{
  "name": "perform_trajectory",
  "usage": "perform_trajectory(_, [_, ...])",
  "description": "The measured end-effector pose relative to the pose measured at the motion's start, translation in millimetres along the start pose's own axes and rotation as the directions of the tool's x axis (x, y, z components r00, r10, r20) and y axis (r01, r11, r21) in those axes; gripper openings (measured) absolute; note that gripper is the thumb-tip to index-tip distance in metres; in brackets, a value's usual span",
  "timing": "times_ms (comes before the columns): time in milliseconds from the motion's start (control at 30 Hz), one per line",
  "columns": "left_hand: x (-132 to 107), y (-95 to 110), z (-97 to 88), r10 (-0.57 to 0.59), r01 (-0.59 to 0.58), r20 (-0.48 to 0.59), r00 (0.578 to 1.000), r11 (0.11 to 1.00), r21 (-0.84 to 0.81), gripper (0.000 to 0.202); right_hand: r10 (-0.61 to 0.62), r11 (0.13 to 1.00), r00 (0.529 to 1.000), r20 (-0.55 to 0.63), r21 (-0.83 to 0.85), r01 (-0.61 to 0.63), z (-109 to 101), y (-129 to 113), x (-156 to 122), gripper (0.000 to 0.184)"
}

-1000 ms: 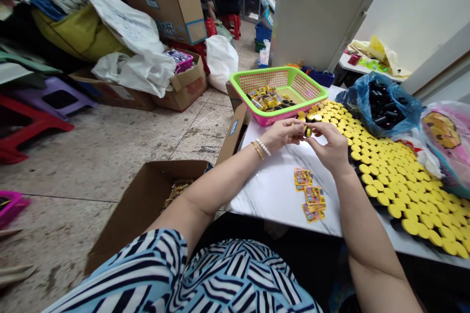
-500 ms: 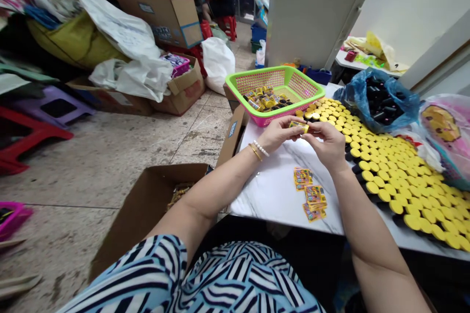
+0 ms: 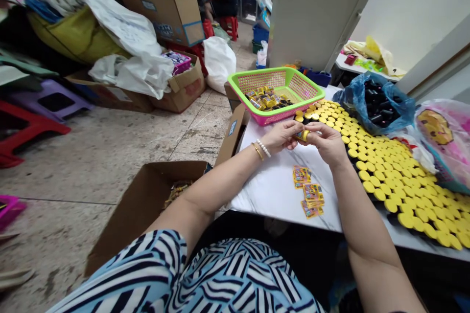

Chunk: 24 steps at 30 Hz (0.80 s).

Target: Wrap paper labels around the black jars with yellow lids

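Between the fingertips of both hands, above the white table [image 3: 264,181], is a small cylinder [image 3: 303,135] with a yellow end and a printed wrap. My left hand [image 3: 282,136] is closed on its left part, my right hand [image 3: 326,141] on the yellow end. Fingers hide much of it. Below the hands lie small stacks of yellow printed labels [image 3: 313,192]. Right of my right hand stand many black cylinders with yellow tops [image 3: 385,168], packed closely. Beyond the hands, a green-rimmed pink basket [image 3: 277,113] contains several wrapped yellow cylinders [image 3: 267,98].
A blue plastic bag [image 3: 398,110] of black cylinders sits at the table's far right, beside a pink printed bag [image 3: 440,132]. An open cardboard box [image 3: 128,220] stands on the floor at left. Farther back are a metal cabinet [image 3: 316,10], boxes, stools and seated people.
The cylinder has turned between my fingers: its printed side showed more before, and now its yellow end faces right. Both hands stay nearly in place. The view has shifted slightly.
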State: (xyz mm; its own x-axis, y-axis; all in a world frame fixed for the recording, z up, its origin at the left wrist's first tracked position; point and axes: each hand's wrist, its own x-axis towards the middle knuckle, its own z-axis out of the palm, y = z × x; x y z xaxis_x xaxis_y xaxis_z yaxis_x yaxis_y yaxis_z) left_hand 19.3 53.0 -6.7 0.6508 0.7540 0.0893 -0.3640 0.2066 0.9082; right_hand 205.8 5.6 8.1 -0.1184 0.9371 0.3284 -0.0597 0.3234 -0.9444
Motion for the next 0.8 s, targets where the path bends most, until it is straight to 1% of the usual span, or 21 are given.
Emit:
perform_trajectory(67, [-0.3, 0.2, 1.1, -0.033, 0.034, 0.025, 0.999, 0.999, -0.011, 0.051, 0.01, 0.997, 1.0, -0.028, 0.074, -0.008, 3.4, 4.9, -0.5, 0.02])
perform_trajectory(100, [-0.3, 0.5, 1.4, -0.053, 0.053, 0.015, 0.998, 0.999, -0.005, 0.05, 0.019, 0.996, 0.999, -0.045, 0.09, -0.015, 5.5, 7.1, -0.6, 0.021])
perform_trajectory(133, [-0.2, 0.9, 1.6, -0.078, 0.079, -0.008, 0.997, 0.997, 0.007, 0.05, 0.027, 0.996, 0.997, -0.068, 0.092, -0.021, 7.6, 8.7, -0.7, 0.021])
perform_trajectory(200, [0.1, 1.2, 1.8, -0.132, 0.135, -0.087, 0.987, 0.99, 0.039, 0.052, 0.036, 0.998, 0.992, -0.12, 0.059, -0.029, 10.6, 9.0, -0.9, 0.023])
perform_trajectory(233, [0.2, 0.9, 1.8, -0.155, 0.163, -0.125, 0.98, 0.985, 0.054, 0.055, 0.038, 0.999, 0.99, -0.134, 0.027, -0.035, 11.4, 7.8, -1.1, 0.023])
perform_trajectory(300, [0.1, -0.8, 1.7, -0.17, 0.184, -0.167, 0.971, 0.98, 0.074, 0.06, 0.034, 0.998, 0.993, -0.117, -0.056, -0.041, 12.1, 3.5, -2.1, 0.024])
perform_trajectory(367, [-0.3, -3.0, 1.3, -0.153, 0.169, -0.163, 0.975, 0.982, 0.085, 0.064, 0.004, 0.987, 0.998, -0.061, -0.163, -0.014, 13.4, -0.6, -3.9, 0.036])
perform_trajectory(433, [-0.7, -4.1, 0.7, -0.132, 0.147, -0.17, 0.976, 0.986, 0.081, 0.066, -0.065, 0.953, 0.997, -0.033, -0.298, 0.052, 16.2, -1.7, -5.8, 0.048])
perform_trajectory(500, [-1.0, -2.3, 0.1, -0.133, 0.146, -0.2, 0.971, 0.988, 0.052, 0.067, -0.146, 0.919, 0.987, -0.062, -0.377, 0.112, 19.7, 0.5, -6.7, 0.044])
perform_trajectory(533, [-1.2, -0.1, 0.1, -0.148, 0.156, -0.198, 0.969, 0.988, 0.022, 0.069, -0.163, 0.921, 0.983, -0.084, -0.371, 0.122, 20.9, 2.2, -6.7, 0.039])
perform_trajectory(600, [-1.8, 6.3, 0.5, -0.187, 0.179, -0.137, 0.973, 0.981, -0.07, 0.072, -0.14, 0.956, 0.984, -0.107, -0.272, 0.106, 21.1, 4.8, -5.4, 0.034])
perform_trajectory(667, [-2.5, 13.3, 1.4, -0.212, 0.203, -0.05, 0.976, 0.968, -0.151, 0.07, -0.082, 0.982, 0.993, -0.089, -0.175, 0.065, 18.7, 5.4, -3.5, 0.037])
perform_trajectory(700, [-2.9, 16.3, 2.0, -0.221, 0.213, -0.026, 0.975, 0.961, -0.177, 0.067, -0.064, 0.986, 0.995, -0.082, -0.16, 0.051, 17.4, 5.3, -2.6, 0.038])
perform_trajectory(800, [-4.4, 21.6, 2.7, -0.247, 0.232, -0.033, 0.968, 0.942, -0.241, 0.059, -0.095, 0.979, 0.988, -0.125, -0.189, 0.07, 17.2, 6.8, -0.4, 0.035])
